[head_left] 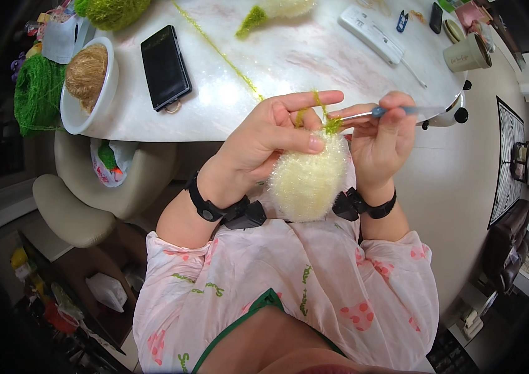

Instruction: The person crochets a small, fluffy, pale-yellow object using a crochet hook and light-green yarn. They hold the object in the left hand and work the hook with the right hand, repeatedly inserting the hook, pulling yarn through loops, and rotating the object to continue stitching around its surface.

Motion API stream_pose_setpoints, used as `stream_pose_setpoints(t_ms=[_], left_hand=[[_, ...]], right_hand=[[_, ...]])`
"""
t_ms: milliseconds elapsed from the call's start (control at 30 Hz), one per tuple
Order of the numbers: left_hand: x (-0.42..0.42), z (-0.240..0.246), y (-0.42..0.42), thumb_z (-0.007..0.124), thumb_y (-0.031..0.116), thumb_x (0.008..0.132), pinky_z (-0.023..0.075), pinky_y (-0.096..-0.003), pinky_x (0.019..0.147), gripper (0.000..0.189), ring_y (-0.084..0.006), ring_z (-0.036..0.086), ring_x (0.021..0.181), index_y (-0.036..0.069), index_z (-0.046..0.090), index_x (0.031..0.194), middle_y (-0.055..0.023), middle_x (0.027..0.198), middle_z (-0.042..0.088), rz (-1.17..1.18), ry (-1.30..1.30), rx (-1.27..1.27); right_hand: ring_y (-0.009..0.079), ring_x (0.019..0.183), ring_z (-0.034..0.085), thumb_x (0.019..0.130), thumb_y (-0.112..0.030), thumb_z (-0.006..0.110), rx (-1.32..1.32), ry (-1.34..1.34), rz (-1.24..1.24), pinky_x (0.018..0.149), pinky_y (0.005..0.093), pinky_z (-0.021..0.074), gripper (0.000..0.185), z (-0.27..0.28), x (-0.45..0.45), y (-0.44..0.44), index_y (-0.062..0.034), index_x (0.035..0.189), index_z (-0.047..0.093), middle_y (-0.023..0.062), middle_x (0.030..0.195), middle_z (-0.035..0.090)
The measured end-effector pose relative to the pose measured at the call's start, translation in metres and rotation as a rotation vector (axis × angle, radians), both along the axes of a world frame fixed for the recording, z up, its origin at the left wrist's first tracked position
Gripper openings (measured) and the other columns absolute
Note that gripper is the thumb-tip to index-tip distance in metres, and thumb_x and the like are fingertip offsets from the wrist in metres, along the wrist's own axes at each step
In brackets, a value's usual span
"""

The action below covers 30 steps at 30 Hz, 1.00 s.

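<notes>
My left hand (264, 126) grips the top of a fuzzy cream crocheted piece (309, 180), its thumb pressed near a small yellow-green section of stitches (333, 125). Yellow-green tinsel-like yarn (222, 56) runs across the table to this hand and loops over the raised index finger. In my right hand (386, 126) is a crochet hook (379, 111) with a blue-grey grip, held between thumb and fingers. The metal end of the hook meets the yellow-green stitches. A similar cream piece with a green tip (253, 19) lies at the table's far side.
On the marble-patterned table (292, 61) are a black smartphone (165, 68), a white bowl (111, 82) with tan yarn (88, 70), green yarn balls (117, 11), a white power strip (372, 35), blue thread snips (402, 21) and a paper cup (463, 55). A beige chair (75, 159) stands left.
</notes>
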<state>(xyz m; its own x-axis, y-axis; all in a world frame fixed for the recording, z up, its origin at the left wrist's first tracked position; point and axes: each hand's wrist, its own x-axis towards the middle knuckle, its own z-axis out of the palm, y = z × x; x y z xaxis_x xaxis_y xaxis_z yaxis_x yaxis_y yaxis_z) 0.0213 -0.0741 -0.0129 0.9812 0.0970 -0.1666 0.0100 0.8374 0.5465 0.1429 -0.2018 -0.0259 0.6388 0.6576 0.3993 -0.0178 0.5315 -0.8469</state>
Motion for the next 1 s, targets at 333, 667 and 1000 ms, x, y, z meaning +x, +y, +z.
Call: stream_pose_setpoints(t_ms=[333,667,1000], left_hand=[[-0.004,0.004,-0.006,0.064,-0.008,0.073,0.0500,-0.0250,0.087,0.072,-0.0133,0.063,0.094,-0.006,0.039,0.139,-0.0099,0.102,0.066,0.137,0.017,0.276],[-0.005,0.010,-0.008,0.069,-0.011,0.073,0.0483,-0.0222,0.087,0.070,-0.0084,0.061,0.087,-0.003,0.043,0.138,0.0001,0.094,0.063,0.207,0.067,0.312],[-0.009,0.016,0.003,0.073,-0.007,0.073,0.0499,-0.0209,0.078,0.058,-0.0076,0.061,0.082,-0.005,0.054,0.128,0.0002,0.085,0.063,0.173,0.114,0.497]], right_hand=[[0.0226,0.072,0.065,0.097,-0.022,0.052,0.007,0.130,0.078,0.061,0.0273,0.0510,0.018,0.004,-0.005,0.009,-0.0039,0.101,0.051,0.0144,0.086,0.066],[0.0222,0.083,0.065,0.095,-0.022,0.059,-0.170,-0.019,0.119,0.073,0.0280,0.0507,0.023,0.003,0.002,0.006,0.0011,0.099,0.062,0.0131,0.094,0.067],[0.0280,0.080,0.068,0.101,-0.028,0.044,-0.092,-0.205,0.226,0.071,0.0352,0.0551,0.026,0.021,0.025,0.000,-0.0021,0.103,0.046,0.0182,0.085,0.065]])
